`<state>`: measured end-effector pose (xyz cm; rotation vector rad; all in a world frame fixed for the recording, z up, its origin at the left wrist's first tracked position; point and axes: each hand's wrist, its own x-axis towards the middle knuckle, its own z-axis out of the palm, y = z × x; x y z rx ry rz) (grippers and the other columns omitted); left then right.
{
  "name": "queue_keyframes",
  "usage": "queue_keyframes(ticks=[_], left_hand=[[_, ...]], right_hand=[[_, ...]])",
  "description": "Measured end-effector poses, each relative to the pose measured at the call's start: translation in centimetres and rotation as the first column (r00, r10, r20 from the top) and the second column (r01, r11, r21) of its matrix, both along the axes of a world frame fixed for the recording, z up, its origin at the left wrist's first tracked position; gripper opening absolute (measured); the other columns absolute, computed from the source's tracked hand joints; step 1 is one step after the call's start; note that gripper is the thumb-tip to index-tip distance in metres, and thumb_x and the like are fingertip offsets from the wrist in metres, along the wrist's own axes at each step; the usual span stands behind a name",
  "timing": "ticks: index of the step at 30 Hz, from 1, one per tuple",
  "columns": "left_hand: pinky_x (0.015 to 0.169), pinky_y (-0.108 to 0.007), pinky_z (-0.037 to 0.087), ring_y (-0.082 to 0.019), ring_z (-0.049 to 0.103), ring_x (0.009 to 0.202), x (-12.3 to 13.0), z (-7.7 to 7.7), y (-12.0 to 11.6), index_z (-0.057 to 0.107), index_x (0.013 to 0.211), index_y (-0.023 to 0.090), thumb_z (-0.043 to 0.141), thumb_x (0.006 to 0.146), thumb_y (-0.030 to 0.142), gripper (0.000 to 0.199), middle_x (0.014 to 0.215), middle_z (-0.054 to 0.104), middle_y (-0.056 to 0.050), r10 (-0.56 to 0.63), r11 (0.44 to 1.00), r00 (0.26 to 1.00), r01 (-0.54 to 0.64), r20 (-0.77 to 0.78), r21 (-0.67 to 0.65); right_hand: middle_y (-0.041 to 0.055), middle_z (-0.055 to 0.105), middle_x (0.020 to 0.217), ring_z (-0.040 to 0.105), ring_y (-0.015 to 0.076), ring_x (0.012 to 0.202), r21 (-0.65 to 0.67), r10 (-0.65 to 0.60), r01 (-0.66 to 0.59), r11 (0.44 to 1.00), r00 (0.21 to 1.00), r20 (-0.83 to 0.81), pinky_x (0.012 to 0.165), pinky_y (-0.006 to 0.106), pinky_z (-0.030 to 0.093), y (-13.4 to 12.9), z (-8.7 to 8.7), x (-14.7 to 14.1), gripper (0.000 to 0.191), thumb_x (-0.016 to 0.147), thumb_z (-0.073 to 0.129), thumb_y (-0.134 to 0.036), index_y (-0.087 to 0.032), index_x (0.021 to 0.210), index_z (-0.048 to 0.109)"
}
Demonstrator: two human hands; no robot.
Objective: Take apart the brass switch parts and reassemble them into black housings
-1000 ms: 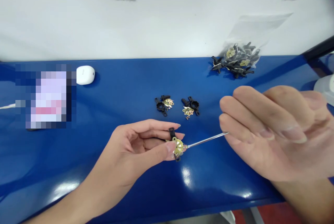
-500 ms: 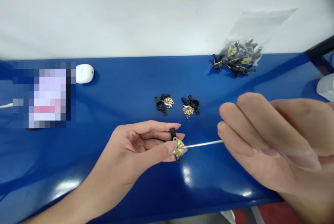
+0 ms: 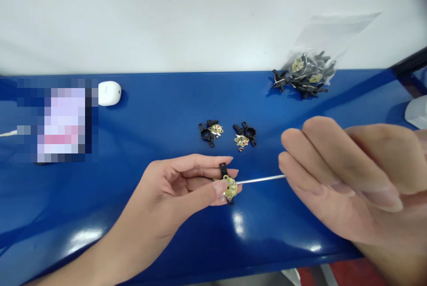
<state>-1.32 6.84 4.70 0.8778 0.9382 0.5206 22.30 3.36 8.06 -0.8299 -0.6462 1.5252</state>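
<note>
My left hand [image 3: 182, 190] pinches a small black plastic part with a yellowish metal plate [image 3: 231, 190] on its face, thumb on the plate and fingers behind. Closed around a screwdriver, my right hand [image 3: 343, 175] hides the handle; only the thin silver shaft [image 3: 262, 179] shows. The shaft's tip touches the metal plate near its middle. Beyond my left hand lie two groups of loose parts: a black bracket [image 3: 206, 134] beside a gold plate [image 3: 216, 129], and another black bracket [image 3: 250, 133] beside a second gold plate [image 3: 241, 140] with tiny screws [image 3: 240, 149].
A clear plastic bag [image 3: 313, 70] of black parts and plates lies at the back right against the white wall. At left are a blurred-out phone [image 3: 63, 121] and a white earbud case [image 3: 110, 93]. A white container [image 3: 416, 112] stands at the right edge of the blue table [image 3: 167, 108].
The held part and the screwdriver tip have shifted very slightly right in view. The tip now touches the plate a little higher. Both hands keep their grips.
</note>
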Motion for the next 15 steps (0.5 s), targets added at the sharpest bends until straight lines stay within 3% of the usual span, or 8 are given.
queue_keyframes(ticks=[3,8,11,15], left_hand=[[0.088,-0.022,0.071,-0.022,0.089,0.098,0.0,0.0,-0.2,0.091,0.119,0.028,0.091,0.094,0.019,0.027,0.107,0.092,-0.006,0.004,1.000,1.000,-0.004,0.007,0.002],[0.087,-0.018,0.070,-0.019,0.089,0.099,-0.2,-0.1,-0.4,0.090,0.120,0.029,0.090,0.096,0.020,0.026,0.110,0.092,-0.004,-0.004,1.000,1.000,0.004,0.016,0.011],[0.086,-0.017,0.069,-0.018,0.088,0.098,-0.3,-0.1,-0.4,0.090,0.121,0.029,0.090,0.097,0.021,0.026,0.110,0.092,-0.004,-0.013,1.000,1.000,0.013,0.014,0.018],[0.088,-0.018,0.070,-0.017,0.088,0.096,-0.1,0.1,-0.3,0.090,0.121,0.028,0.090,0.096,0.021,0.026,0.112,0.092,-0.004,-0.004,1.000,1.000,0.004,0.021,0.009]], right_hand=[[0.0010,0.033,0.040,0.033,0.0206,0.051,0.069,0.092,-0.093,0.993,0.996,0.012,0.051,0.041,0.035,0.2,-0.2,0.4,0.082,0.086,0.083,-0.030,-0.025,0.044,0.013],[0.0003,0.033,0.039,0.033,0.0191,0.050,0.050,0.093,-0.093,0.994,0.996,0.000,0.049,0.040,0.035,0.3,-0.2,0.7,0.084,0.087,0.081,-0.021,-0.025,0.043,0.010],[-0.0003,0.047,0.046,0.034,0.0198,0.053,-0.021,0.015,-0.019,1.000,0.989,-0.149,0.051,0.039,0.036,-0.1,-0.5,0.8,0.080,0.090,0.080,-0.017,-0.023,0.044,0.015],[-0.0011,0.065,0.057,0.043,0.0213,0.057,0.007,0.036,-0.035,0.999,0.967,-0.252,0.055,0.041,0.044,-0.6,-1.3,1.3,0.077,0.086,0.084,-0.019,-0.025,0.047,0.019]])
